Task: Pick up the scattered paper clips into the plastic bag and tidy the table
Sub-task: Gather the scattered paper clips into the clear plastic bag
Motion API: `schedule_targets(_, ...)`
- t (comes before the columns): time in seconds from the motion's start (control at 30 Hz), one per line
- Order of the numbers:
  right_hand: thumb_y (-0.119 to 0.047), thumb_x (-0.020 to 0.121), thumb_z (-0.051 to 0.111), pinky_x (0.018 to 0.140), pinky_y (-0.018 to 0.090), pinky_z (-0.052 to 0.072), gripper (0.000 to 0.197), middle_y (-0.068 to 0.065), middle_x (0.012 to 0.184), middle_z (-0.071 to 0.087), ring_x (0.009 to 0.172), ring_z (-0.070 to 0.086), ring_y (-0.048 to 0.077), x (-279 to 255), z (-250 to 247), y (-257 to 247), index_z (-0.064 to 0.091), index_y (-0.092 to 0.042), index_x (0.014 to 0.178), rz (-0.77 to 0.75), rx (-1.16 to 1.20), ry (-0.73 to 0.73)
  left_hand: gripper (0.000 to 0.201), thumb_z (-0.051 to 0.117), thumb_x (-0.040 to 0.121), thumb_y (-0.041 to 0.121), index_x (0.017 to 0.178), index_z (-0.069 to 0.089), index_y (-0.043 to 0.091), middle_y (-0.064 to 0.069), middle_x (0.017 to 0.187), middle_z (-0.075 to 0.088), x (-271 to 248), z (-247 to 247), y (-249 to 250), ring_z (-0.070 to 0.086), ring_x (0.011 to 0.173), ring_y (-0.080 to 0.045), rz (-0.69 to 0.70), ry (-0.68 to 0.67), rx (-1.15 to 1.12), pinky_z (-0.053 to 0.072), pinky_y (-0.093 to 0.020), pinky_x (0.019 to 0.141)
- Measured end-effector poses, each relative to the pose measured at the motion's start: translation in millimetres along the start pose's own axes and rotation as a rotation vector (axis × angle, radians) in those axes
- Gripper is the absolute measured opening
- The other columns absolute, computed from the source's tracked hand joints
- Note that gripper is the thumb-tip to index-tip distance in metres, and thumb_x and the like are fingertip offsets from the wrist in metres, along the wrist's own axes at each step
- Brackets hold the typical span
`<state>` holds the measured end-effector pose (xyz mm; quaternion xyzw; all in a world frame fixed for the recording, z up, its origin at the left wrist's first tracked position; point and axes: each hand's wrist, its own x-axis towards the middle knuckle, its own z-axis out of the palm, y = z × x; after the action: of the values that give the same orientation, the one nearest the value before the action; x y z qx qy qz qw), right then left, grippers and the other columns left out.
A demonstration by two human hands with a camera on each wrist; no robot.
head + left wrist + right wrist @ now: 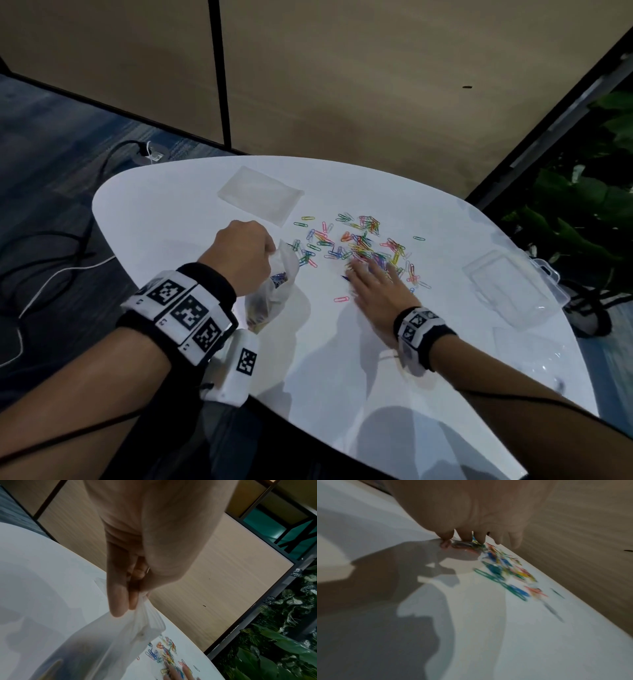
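Many coloured paper clips (pixel 359 243) lie scattered on the white table (pixel 171 212). My left hand (pixel 269 250) pinches the rim of a clear plastic bag (pixel 270 298) and holds it upright above the table; several clips sit in its bottom. The left wrist view shows the left hand (pixel 132 601) with fingers and thumb closed on the bag (pixel 102 642). My right hand (pixel 370 270) lies flat and spread on the near edge of the clip pile. In the blurred right wrist view its fingertips (pixel 465 538) touch the paper clips (pixel 501 566).
An empty flat plastic bag (pixel 260 195) lies at the far side of the table. A clear plastic box (pixel 510 287) and a clear sheet (pixel 534 356) sit at the right edge. Cables (pixel 68 246) run on the floor to the left, plants (pixel 582 219) to the right.
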<state>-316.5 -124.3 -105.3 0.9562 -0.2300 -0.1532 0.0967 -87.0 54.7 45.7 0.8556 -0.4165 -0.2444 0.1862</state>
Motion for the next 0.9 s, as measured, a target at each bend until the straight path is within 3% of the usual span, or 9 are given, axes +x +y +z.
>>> schedule_targets(0.13,-0.023,0.097,0.043,0.104,0.060,0.034,0.068,0.006,0.164,-0.001,0.143,0.018,0.048,3,10,37,0.006,-0.028,0.154,0.158,0.042,-0.140,0.031,0.051,0.092,0.005,0.114,0.071,0.014,-0.011,0.106,0.072,0,3,4,0.069,0.095,-0.032,0.011,-0.016,0.028,0.054,-0.036,0.094)
schedule_targets(0.23,-0.009,0.095,0.049,0.093,0.049,0.051,0.065,0.011,0.158,0.017,0.126,0.044,0.041,5,9,44,0.018,-0.019,0.151,0.153,0.141,-0.122,0.032,0.052,0.091,0.005,0.114,0.071,0.016,-0.011,0.105,0.071,2,7,8,0.069,0.095,-0.031,0.012,-0.024,0.045,0.054,-0.037,0.094)
schedule_targets(0.33,-0.003,0.092,0.052,0.079,0.041,0.054,0.035,0.015,0.125,0.054,0.099,0.060,0.034,7,0,39,0.053,-0.006,0.127,0.128,0.218,0.000,0.032,0.053,0.090,0.006,0.115,0.070,0.018,-0.012,0.104,0.070,3,11,14,0.069,0.095,-0.032,0.015,-0.038,0.052,0.055,-0.037,0.092)
schedule_targets(0.43,-0.001,0.090,0.053,0.068,0.030,0.051,0.017,0.011,0.096,0.065,0.082,0.064,0.030,6,-9,39,0.066,-0.008,0.100,0.232,0.335,0.074,0.031,0.055,0.091,0.006,0.116,0.070,0.017,-0.014,0.102,0.071,3,16,21,0.069,0.095,-0.032,0.034,-0.052,0.080,0.054,-0.036,0.092)
schedule_targets(0.57,-0.009,0.087,0.066,0.076,0.022,0.052,0.013,0.005,0.092,0.073,0.078,0.065,0.019,4,-21,53,0.078,-0.014,0.092,0.608,0.755,0.164,0.031,0.055,0.089,0.006,0.113,0.071,0.018,-0.013,0.104,0.070,4,22,29,0.070,0.091,-0.032,0.054,-0.065,0.102,0.056,-0.038,0.090)
schedule_targets(0.63,-0.010,0.082,0.074,0.085,0.025,0.056,0.009,0.003,0.091,0.076,0.081,0.071,0.017,2,-23,64,0.079,-0.015,0.087,0.730,0.972,0.199,0.031,0.055,0.090,0.006,0.113,0.072,0.018,-0.012,0.110,0.069,6,25,32,0.069,0.092,-0.032,0.057,-0.070,0.107,0.056,-0.037,0.090)
schedule_targets(0.73,-0.001,0.076,0.078,0.084,0.036,0.060,0.015,0.007,0.083,0.077,0.077,0.075,0.023,-6,-29,76,0.078,-0.017,0.074,0.895,1.430,0.223,0.030,0.057,0.090,0.008,0.115,0.071,0.018,-0.011,0.109,0.070,8,30,38,0.068,0.095,-0.031,0.066,-0.073,0.114,0.054,-0.034,0.090)
schedule_targets(0.8,0.004,0.076,0.077,0.085,0.037,0.059,0.012,0.014,0.081,0.076,0.080,0.074,0.029,-10,-41,76,0.078,-0.008,0.078,0.892,1.743,0.285,0.030,0.057,0.091,0.010,0.116,0.072,0.018,-0.011,0.108,0.071,9,33,41,0.067,0.100,-0.030,0.070,-0.071,0.116,0.053,-0.033,0.090)
schedule_targets(0.9,0.009,0.083,0.067,0.080,0.029,0.060,0.016,0.022,0.095,0.073,0.087,0.072,0.031,-15,-76,63,0.071,0.006,0.099,0.697,2.127,0.294,0.032,0.053,0.090,0.008,0.113,0.073,0.018,-0.013,0.103,0.071,10,37,48,0.067,0.100,-0.030,0.065,-0.065,0.104,0.054,-0.035,0.091)
